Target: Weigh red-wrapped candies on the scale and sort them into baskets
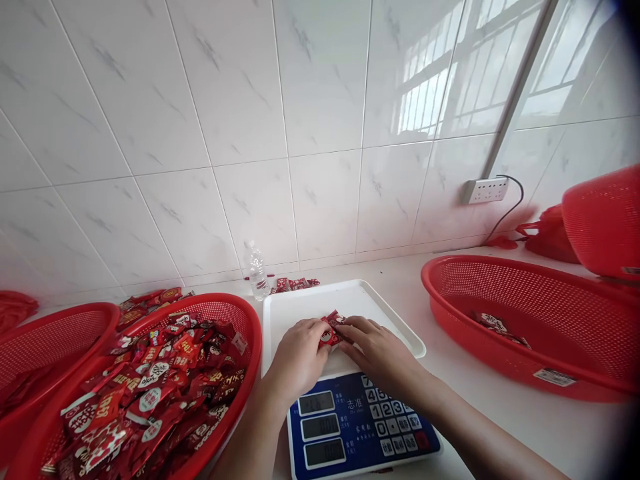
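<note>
Both my hands meet over the white tray (345,297) of a blue digital scale (355,427). Between them are small red wrapped candies (327,331). My left hand (299,350) has its thumb and fingers closed on the left side of the candies. From the right, my right hand (374,347) presses its bent fingers against the same candies, partly hiding them. To the left, a red plastic basket (254,333) is heaped with red-wrapped candies (155,393) of several designs.
On the right is another red basket (450,267) with a few wrapped candies (495,325). A clear plastic bottle (256,270) and red packets (295,285) stand behind the tray. One more red basket (55,327) is at far left; a wall socket (486,191) is at right.
</note>
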Action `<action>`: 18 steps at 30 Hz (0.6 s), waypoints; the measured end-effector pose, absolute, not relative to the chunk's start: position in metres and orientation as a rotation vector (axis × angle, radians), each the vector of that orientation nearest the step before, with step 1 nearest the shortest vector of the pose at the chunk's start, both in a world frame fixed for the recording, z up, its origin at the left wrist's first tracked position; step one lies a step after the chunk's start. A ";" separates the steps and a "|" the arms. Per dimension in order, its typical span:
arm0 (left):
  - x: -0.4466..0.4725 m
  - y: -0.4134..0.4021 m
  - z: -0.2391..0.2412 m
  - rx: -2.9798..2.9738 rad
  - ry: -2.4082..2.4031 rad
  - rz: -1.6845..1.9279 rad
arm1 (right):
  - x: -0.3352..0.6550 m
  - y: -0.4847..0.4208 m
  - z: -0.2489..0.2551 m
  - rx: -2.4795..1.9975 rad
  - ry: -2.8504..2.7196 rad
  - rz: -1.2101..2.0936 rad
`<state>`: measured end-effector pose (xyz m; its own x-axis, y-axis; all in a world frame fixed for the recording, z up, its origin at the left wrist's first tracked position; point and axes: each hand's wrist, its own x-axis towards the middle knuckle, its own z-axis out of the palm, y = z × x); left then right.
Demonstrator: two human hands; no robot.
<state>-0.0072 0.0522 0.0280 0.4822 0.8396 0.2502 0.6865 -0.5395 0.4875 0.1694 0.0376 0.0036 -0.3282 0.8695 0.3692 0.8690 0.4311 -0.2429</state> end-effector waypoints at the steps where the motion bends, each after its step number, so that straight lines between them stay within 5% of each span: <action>1: -0.007 0.052 0.028 2.419 1.285 0.674 | 0.169 0.039 0.003 -1.471 -2.235 -0.015; 18: -0.009 0.053 0.028 2.542 1.219 0.495 | 0.166 0.027 -0.002 -1.515 -2.247 -0.226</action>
<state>-0.0091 0.0533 0.0278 0.5857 0.7893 0.1840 0.6940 -0.6057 0.3891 0.1660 0.0274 -0.0022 -0.3184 0.8463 0.4271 0.9144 0.3930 -0.0971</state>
